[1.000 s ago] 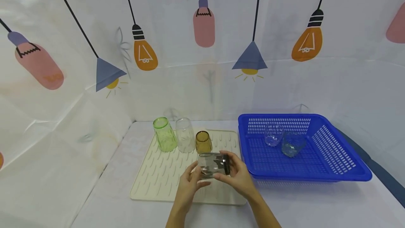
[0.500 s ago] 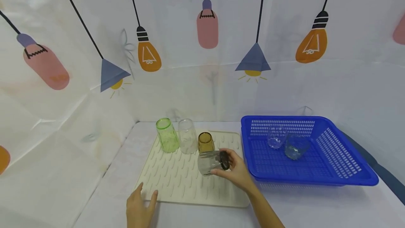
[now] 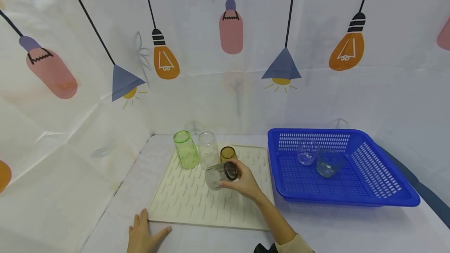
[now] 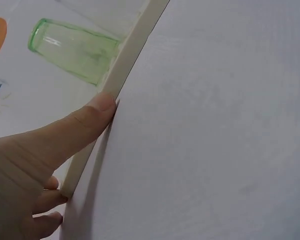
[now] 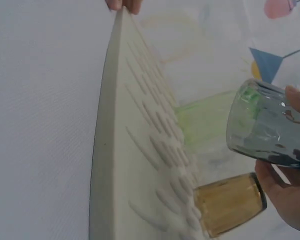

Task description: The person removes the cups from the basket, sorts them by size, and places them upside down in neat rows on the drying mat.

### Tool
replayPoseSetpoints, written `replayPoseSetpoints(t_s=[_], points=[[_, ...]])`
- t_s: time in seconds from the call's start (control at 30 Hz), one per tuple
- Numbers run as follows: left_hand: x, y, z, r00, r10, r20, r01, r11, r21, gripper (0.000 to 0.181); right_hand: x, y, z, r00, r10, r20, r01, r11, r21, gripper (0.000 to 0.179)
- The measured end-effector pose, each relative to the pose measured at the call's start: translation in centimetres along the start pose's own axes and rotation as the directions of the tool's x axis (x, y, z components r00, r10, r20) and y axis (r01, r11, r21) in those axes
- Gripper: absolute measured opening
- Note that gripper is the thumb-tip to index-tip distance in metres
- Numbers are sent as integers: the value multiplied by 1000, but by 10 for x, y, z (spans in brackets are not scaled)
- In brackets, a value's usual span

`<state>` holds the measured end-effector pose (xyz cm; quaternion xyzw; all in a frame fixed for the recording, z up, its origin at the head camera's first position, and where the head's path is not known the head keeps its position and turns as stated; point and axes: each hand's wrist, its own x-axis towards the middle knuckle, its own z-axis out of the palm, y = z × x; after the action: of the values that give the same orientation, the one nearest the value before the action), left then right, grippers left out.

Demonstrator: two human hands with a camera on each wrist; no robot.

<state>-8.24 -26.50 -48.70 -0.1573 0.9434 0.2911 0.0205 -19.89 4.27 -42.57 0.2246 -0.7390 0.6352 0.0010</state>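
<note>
A smoky grey glass (image 3: 214,177) is held in my right hand (image 3: 244,182), thumb on one side and fingers on the other, near its dark round end. The glass tilts over the middle of the cream drying mat (image 3: 190,202). Behind it on the mat stand an amber glass (image 3: 228,154), a clear glass (image 3: 208,149) and a green glass (image 3: 186,149). My left hand (image 3: 142,235) touches the mat's front left corner with fingers spread. In the left wrist view its thumb (image 4: 102,102) lies straight against the mat's edge.
A blue plastic basket (image 3: 337,202) stands right of the mat, with a clear glass (image 3: 306,157) and a bluish glass (image 3: 328,166) inside. A white sheet printed with lamps (image 3: 232,100) hangs behind the white table (image 3: 211,239).
The left hand has let go of the grey glass and moved left and down to the mat's corner. The right hand has carried the glass left, tilting it.
</note>
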Motion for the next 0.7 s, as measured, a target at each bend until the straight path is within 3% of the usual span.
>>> replayPoseSetpoints(t_s=[0.17,0.4,0.6,0.7], points=[[4,-2,4,995,77,-64,-78,997,-9,110,11,-14,21,997,-5,75,7,1000,-23,63],[8,-8,6,994,79,-77,-79,997,4,112,38,29,68,992,-57,113,64,996,-58,72],[11,-11,7,995,69,-75,-66,997,37,112,50,36,103,985,-90,148,107,988,-112,77],[12,-11,7,994,73,-77,-72,997,23,112,53,38,119,978,-137,158,166,967,-192,79]])
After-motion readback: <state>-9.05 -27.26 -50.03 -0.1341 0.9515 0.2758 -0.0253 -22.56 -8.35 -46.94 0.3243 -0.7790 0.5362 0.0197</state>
